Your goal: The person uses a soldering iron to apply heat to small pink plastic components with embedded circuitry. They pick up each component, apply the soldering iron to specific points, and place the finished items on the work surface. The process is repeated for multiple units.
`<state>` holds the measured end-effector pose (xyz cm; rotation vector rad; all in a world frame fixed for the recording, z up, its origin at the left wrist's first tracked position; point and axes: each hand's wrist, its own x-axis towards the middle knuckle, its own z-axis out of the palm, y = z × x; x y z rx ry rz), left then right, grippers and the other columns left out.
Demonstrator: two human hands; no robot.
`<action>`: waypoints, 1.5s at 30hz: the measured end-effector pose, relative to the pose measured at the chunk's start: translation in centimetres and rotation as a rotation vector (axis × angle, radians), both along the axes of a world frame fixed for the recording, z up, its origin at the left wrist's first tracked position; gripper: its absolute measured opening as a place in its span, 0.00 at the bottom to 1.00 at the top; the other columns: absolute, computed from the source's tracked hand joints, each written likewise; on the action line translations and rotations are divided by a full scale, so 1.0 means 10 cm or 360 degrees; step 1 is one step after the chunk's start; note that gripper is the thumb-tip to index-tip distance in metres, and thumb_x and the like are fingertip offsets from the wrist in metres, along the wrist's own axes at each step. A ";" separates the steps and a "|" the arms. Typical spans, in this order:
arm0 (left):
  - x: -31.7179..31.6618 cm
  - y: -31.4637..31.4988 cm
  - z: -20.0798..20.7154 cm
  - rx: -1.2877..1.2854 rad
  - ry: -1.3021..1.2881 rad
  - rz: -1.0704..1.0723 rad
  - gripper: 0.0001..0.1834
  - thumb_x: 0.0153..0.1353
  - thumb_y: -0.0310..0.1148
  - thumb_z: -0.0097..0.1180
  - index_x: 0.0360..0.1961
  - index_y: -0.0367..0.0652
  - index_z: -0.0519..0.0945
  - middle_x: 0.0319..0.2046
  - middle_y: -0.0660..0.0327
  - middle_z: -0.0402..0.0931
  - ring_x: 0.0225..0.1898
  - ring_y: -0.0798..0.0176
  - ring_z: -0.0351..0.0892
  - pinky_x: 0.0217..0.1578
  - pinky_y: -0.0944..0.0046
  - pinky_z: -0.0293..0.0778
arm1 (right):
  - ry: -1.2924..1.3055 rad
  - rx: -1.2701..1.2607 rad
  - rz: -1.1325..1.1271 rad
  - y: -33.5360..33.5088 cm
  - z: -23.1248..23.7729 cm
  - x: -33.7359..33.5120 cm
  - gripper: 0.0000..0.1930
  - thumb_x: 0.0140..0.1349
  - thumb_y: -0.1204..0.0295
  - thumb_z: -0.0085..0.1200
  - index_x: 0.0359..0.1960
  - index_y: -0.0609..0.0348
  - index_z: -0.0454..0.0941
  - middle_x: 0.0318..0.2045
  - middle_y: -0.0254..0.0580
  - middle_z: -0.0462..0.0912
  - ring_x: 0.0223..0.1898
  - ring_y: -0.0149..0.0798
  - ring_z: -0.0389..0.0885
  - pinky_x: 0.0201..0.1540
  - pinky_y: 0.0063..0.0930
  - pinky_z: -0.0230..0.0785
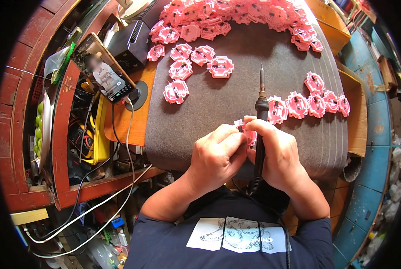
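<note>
Both my hands come together over the near edge of the dark mat. My left hand [214, 151] is closed, its thumb and fingers pinching a small pink plastic part [250, 135] with a black piece in it. My right hand [279, 150] holds a soldering iron [262, 106] with a black grip, its metal tip pointing up and away from me. The right fingertips also meet the pink part, most of which the fingers cover. Just beyond my right hand, a row of similar pink parts [296, 105] lies on the mat.
A large heap of pink parts [236, 13] covers the mat's far end. A few loose ones [220, 67] lie at the left. Beside the dark mat [236, 94], a phone [104, 67] stands on a holder. Cables [131, 130] hang at the left; a cardboard box [355, 112] stands right.
</note>
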<state>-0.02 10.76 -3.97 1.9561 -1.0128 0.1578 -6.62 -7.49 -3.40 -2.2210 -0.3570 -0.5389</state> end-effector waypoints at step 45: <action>0.10 0.15 0.11 0.0100 0.0018 -0.0145 0.10 0.61 0.19 0.65 0.44 0.36 0.83 0.44 0.48 0.82 0.43 0.42 0.85 0.44 0.52 0.82 | -0.0214 -0.0038 -0.0027 0.14 -0.07 0.05 0.32 0.57 0.84 0.62 0.66 0.61 0.73 0.51 0.55 0.85 0.41 0.58 0.85 0.42 0.45 0.80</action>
